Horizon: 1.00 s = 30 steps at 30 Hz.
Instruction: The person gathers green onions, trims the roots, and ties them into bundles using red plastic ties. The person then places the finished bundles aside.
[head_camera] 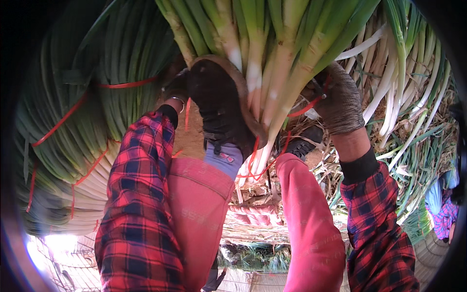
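A bundle of long green onions (271, 73) stands between my legs, its green tops fanned out at the top of the picture and its white stems drawn together below. My black shoe (219, 106) presses against the bundle's left side. In a dark glove, my left hand (177, 87) is half hidden behind the shoe; its fingers are out of sight. A short red strip (188, 115) hangs just below it. On the bundle's right, my gloved right hand (339, 100) grips a red tie strip (304, 109). Another red tie (251, 175) loops loosely around the lower stems.
Tied bundles of green onions (127, 54) are heaped at left, bound with red strips. Loose green onions (394, 84) and dry leaf litter (339, 175) lie at right. Another person (443, 211) is partly visible at the right rim.
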{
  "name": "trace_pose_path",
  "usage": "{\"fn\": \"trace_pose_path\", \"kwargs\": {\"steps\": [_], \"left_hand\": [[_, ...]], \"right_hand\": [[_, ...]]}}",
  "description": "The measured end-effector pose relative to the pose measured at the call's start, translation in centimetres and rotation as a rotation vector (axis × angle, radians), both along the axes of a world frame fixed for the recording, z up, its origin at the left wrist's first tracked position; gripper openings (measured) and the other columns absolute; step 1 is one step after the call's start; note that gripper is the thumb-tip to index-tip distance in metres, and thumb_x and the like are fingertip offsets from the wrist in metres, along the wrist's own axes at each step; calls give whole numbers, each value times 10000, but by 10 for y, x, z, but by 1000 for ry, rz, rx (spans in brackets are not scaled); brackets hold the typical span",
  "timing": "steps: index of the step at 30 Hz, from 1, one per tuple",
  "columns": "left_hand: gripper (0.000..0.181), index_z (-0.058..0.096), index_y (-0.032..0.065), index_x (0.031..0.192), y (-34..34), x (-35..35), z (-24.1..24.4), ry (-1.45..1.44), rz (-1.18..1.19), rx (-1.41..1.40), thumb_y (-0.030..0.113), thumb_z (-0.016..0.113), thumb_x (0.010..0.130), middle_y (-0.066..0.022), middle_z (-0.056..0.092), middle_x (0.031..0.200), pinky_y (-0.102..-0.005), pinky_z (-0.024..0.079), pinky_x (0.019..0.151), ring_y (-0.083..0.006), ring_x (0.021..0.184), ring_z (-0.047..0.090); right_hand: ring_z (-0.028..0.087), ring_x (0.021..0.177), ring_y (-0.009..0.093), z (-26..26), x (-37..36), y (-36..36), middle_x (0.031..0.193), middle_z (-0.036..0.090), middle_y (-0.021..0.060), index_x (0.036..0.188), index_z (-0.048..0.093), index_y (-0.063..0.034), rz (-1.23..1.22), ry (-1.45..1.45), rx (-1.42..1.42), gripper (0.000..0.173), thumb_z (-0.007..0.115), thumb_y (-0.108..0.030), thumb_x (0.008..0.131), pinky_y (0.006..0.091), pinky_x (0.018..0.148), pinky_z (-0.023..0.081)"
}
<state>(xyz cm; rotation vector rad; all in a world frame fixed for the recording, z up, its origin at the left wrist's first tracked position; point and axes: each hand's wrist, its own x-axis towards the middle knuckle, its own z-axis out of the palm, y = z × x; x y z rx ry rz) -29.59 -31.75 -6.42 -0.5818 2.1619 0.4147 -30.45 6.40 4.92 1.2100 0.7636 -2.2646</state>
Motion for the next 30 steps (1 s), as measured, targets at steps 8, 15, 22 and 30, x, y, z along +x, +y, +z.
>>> {"fn": "trace_pose_path", "kwargs": {"steps": [8, 15, 22, 30], "left_hand": [[246, 644, 65, 1058, -6, 0, -10, 20, 24, 2, 215, 613, 866, -76, 660, 961, -292, 489, 759, -158, 850, 623], [249, 642, 63, 1070, -13, -2, -2, 20, 49, 35, 214, 597, 878, -73, 661, 984, -291, 480, 777, -159, 865, 617], [252, 640, 62, 1082, -16, -9, 2, 18, 51, 93, 213, 582, 889, -71, 662, 1007, -290, 470, 795, -160, 880, 612], [302, 695, 0, 931, -11, -33, 95, 175, 101, 330, 286, 643, 848, -38, 657, 757, -271, 448, 619, -96, 663, 568]], "right_hand": [[515, 621, 169, -3, -1, -5, 815, 608, 70, 977, 592, -29, -32, 38, -27, 201, 519, -208, 923, 318, 588, 428], [542, 670, 170, -8, 1, 8, 811, 618, 53, 967, 604, -59, 45, -1, -52, 190, 564, -236, 909, 331, 583, 410], [545, 690, 164, -17, 4, 18, 845, 627, 46, 955, 612, -69, -41, 85, -100, 218, 584, -281, 913, 323, 588, 422], [545, 647, 168, -6, 7, 43, 813, 616, 58, 927, 633, -43, -173, 70, -34, 249, 598, -286, 889, 305, 604, 456]]}}
